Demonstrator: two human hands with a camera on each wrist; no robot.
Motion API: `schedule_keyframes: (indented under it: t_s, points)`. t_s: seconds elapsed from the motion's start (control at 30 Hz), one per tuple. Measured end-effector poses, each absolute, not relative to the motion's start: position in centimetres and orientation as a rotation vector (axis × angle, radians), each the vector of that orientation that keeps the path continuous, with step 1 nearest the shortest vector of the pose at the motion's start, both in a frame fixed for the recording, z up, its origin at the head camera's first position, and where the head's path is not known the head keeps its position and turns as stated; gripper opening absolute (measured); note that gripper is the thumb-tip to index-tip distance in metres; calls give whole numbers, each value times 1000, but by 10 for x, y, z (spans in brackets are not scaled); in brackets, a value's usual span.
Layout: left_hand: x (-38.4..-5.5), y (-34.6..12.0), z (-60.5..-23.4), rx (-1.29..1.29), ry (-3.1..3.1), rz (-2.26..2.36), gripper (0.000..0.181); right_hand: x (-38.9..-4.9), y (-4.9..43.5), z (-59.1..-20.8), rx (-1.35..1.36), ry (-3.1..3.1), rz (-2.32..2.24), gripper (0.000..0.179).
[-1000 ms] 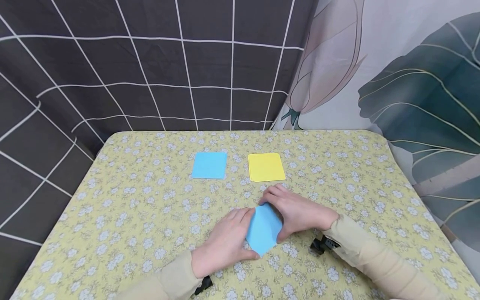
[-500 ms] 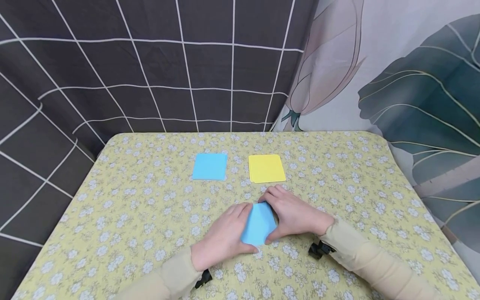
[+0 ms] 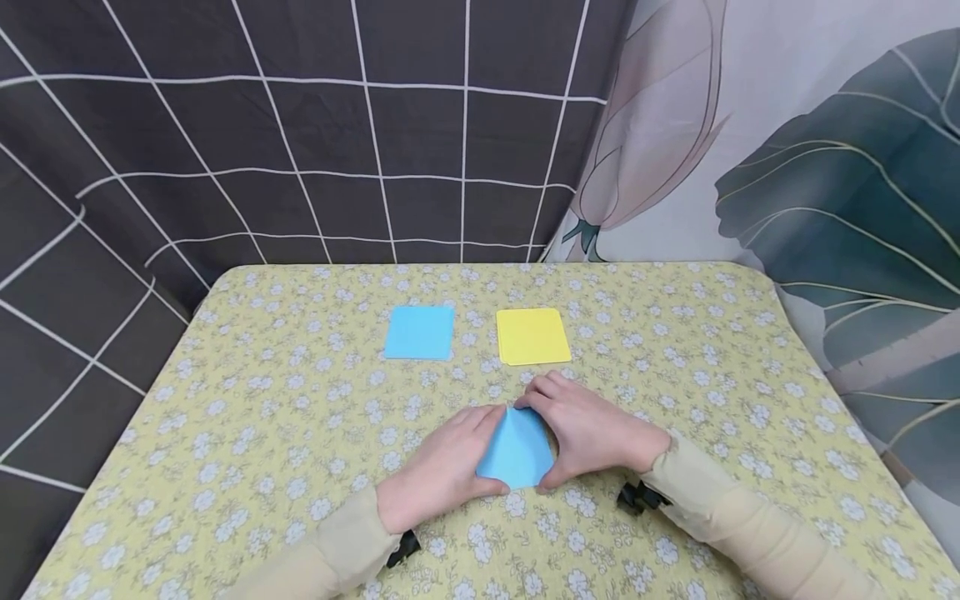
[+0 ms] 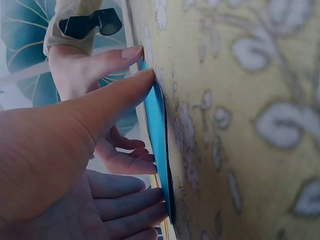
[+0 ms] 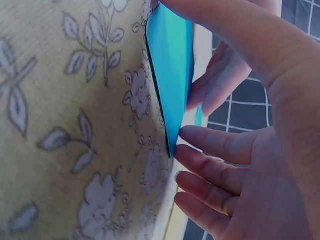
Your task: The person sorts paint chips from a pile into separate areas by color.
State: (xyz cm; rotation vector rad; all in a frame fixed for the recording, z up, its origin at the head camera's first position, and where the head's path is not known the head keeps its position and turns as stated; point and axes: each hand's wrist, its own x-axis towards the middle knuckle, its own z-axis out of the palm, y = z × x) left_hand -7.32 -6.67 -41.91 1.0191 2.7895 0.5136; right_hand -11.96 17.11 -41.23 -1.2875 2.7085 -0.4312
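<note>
A piece of blue paper [image 3: 516,454] lies low over the table between both hands, narrowing to a point at its far end. The left hand [image 3: 442,467] holds its left side, thumb at the near corner and fingers by the far tip. On the other side, the right hand [image 3: 588,429] grips the right edge with curled fingers and the thumb close to the near right corner. In the left wrist view the blue paper [image 4: 157,125] appears almost edge-on. The right wrist view shows the blue paper [image 5: 172,65] slightly bent, its edge near the cloth.
Farther back lie a stack of blue paper squares [image 3: 419,332] and, right of it, a stack of yellow paper squares [image 3: 533,337]. A yellow floral cloth [image 3: 262,433] covers the table. A dark grid curtain [image 3: 300,125] hangs behind.
Both hands have turned the blue paper and shifted it slightly left. Its near side was a corner pointing at the person and is now an edge; the right thumb has moved left.
</note>
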Motion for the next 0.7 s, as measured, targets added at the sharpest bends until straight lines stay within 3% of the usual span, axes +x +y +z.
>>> schedule_keyframes:
  t_s: [0.5,0.7]
  points:
    - [-81,-71,-419,1007,2751,608,111,-123,173,-407,-1268,2730,-483,91]
    - [-84,-73,-419,991,2721,659,112,-123,172,-408,-1249,2715,-475,101]
